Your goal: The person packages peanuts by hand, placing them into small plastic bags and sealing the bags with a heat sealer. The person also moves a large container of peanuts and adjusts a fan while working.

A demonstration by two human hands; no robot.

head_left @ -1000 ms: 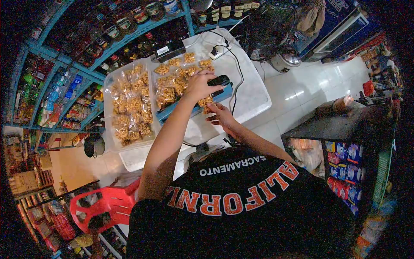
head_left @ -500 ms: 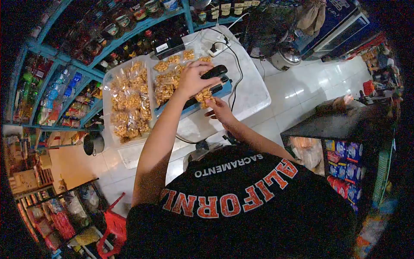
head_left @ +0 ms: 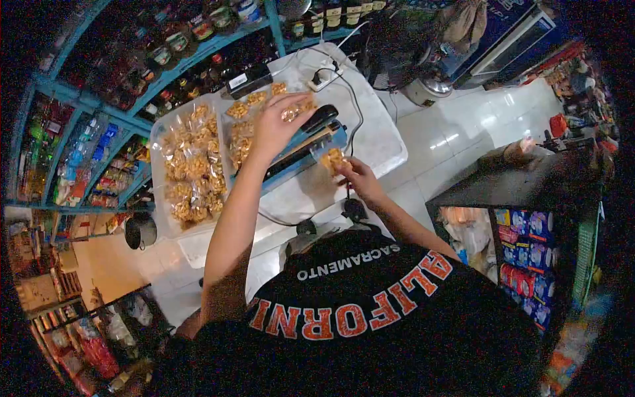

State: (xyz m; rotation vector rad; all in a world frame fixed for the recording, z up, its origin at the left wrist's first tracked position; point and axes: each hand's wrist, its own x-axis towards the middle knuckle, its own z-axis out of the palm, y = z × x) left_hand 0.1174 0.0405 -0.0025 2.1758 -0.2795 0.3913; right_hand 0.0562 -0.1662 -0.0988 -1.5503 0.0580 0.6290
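Observation:
My right hand [head_left: 359,177] pinches a small clear plastic bag of golden-brown snack pieces [head_left: 333,161], just off the near end of a blue heat sealer [head_left: 297,151]. The sealer has a black handle [head_left: 324,116], and a light strip shows along its length. My left hand [head_left: 276,129] is beside the handle, over several snack bags, with thumb and fingers apart. More bags [head_left: 241,142] lie beyond the sealer, partly hidden by my left hand and forearm. To the left, a translucent plastic tray [head_left: 159,149] holds many filled snack bags [head_left: 195,165].
A white table [head_left: 380,142] carries everything. A power strip [head_left: 324,81] with a plug and black cable lies at its far edge, beside a black box [head_left: 248,83]. Blue shelves [head_left: 192,63] of bottles stand behind. A dark counter [head_left: 489,182] is on the right.
My left hand has come off the sealer's handle and shifted left toward the snack bags. My right hand has moved the snack bag slightly right and down, away from the sealer.

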